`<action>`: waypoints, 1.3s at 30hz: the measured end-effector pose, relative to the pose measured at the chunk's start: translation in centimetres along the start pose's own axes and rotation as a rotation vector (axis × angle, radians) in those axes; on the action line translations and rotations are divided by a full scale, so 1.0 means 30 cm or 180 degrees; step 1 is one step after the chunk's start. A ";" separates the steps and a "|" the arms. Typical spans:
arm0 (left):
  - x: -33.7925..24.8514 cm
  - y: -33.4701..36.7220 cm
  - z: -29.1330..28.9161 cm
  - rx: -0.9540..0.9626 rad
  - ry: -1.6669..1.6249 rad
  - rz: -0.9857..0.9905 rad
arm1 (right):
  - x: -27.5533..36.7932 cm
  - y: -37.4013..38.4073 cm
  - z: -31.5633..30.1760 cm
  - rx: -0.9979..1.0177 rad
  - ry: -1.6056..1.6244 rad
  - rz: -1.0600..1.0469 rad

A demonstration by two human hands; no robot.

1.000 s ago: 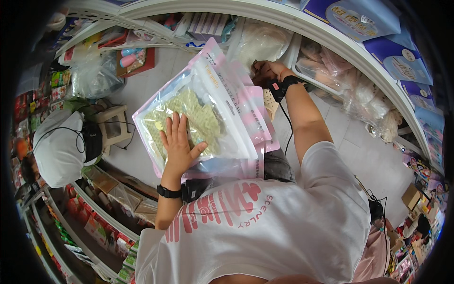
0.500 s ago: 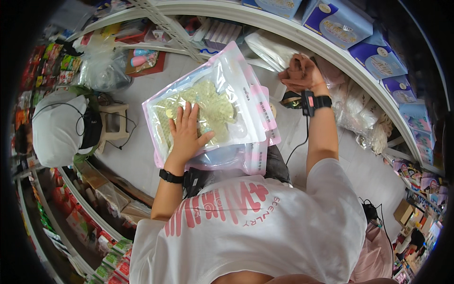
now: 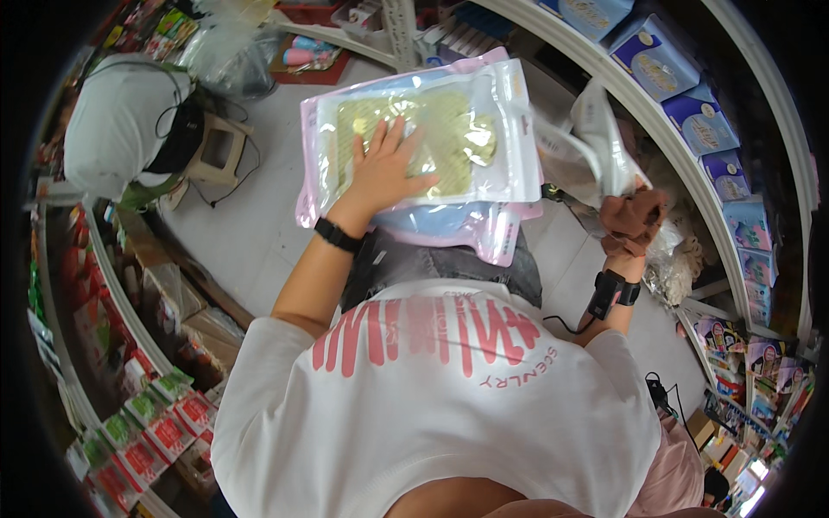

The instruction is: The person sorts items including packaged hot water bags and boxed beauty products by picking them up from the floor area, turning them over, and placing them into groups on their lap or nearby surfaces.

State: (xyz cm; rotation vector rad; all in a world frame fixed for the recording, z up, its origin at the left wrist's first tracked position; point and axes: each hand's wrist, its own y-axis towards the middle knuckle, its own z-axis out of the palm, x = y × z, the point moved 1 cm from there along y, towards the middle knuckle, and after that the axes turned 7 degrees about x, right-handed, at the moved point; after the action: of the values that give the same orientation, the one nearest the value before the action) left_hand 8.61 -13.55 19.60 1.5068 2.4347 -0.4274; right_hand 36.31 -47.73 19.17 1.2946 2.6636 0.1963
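My left hand (image 3: 386, 177) lies flat, fingers spread, on a clear-fronted zip bag (image 3: 509, 112) with a white border. Folded light-green fabric (image 3: 440, 108) shows through its front. Under it are pink-edged bags (image 3: 306, 186), one with light-blue contents (image 3: 440, 220); the stack rests over my lap. Out to the right, my right hand (image 3: 623, 249) is closed round a crumpled brown cloth (image 3: 637, 216), which hides most of its fingers. A white, shiny plastic package (image 3: 600, 142) rises from beside that cloth; whether my fingers also grip it I cannot tell.
White shelving (image 3: 561, 47) curves along the right, stacked with blue and purple packs (image 3: 656, 60). Clear bags of pale goods (image 3: 673, 250) lie below it. Left stand a cream stool (image 3: 220, 147) and a person in white (image 3: 121, 129). Shelves of red and green packets (image 3: 142, 423) line the lower left.
My right hand has come back toward me and rightward with the brown cloth, and the white plastic package has swung the same way. My left hand stays flat on the bag stack.
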 end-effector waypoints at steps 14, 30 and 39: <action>-0.004 -0.014 -0.145 0.1099 -0.0664 0.1058 | 0.438 0.121 -0.336 0.1673 0.4959 -0.0713; 0.043 -0.037 -0.076 -0.0427 -0.6004 -0.0305 | 0.605 0.130 -0.341 0.3678 0.4470 -0.1510; 0.051 -0.031 -0.105 -0.0382 -0.5316 -0.0421 | 0.299 0.196 -0.136 0.1409 0.4084 -0.0017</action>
State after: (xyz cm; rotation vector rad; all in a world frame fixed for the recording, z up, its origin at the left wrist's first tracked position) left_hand 6.95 -11.49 22.08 0.4002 1.1150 -0.9797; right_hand 34.51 -37.23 23.40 1.6266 3.9388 0.6504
